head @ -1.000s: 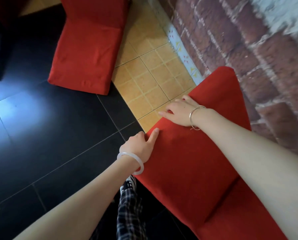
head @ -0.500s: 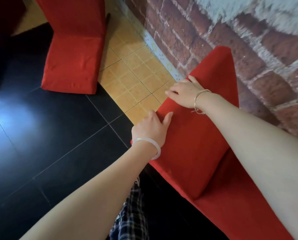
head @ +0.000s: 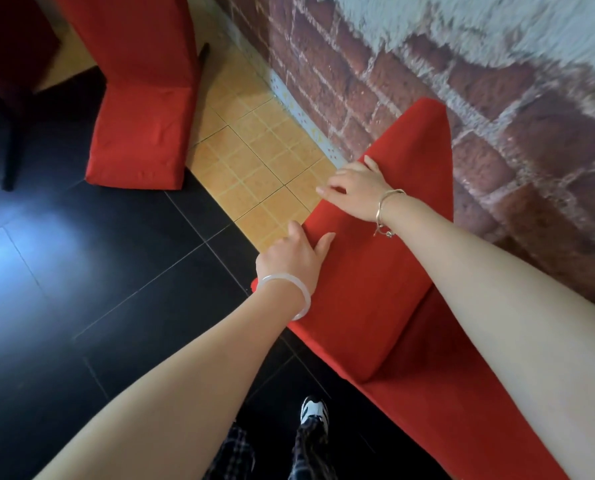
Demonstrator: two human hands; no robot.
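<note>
- Fingers point(head: 294, 233) of the left hand point(head: 294, 259) hook over the front edge of the red chair point(head: 365, 289). The thumb lies flat on the seat, so the hand clamps the edge on the side away from the brick wall point(head: 496, 150).
- Fingers point(head: 327, 190) of the right hand point(head: 356, 192) curl tight round the seat corner nearer the wall, with the thumb on the wall side and the cloth caught between.
- Two grips on one edge look to me like someone setting the chair straight or tugging its cover snug. A pull from both corners would keep it square.
- The chair stands close along the wall. Whether it touches the bricks I cannot tell, but there is no room to move that way.
- Open room lies away from the wall, across the yellow tiles point(head: 261, 174) and the black floor point(head: 116, 271).
- A second red chair point(head: 143, 133) sits further along the wall, well apart.
- The person's shoe point(head: 314, 412) is near the seat's outer edge and could catch it.
</note>
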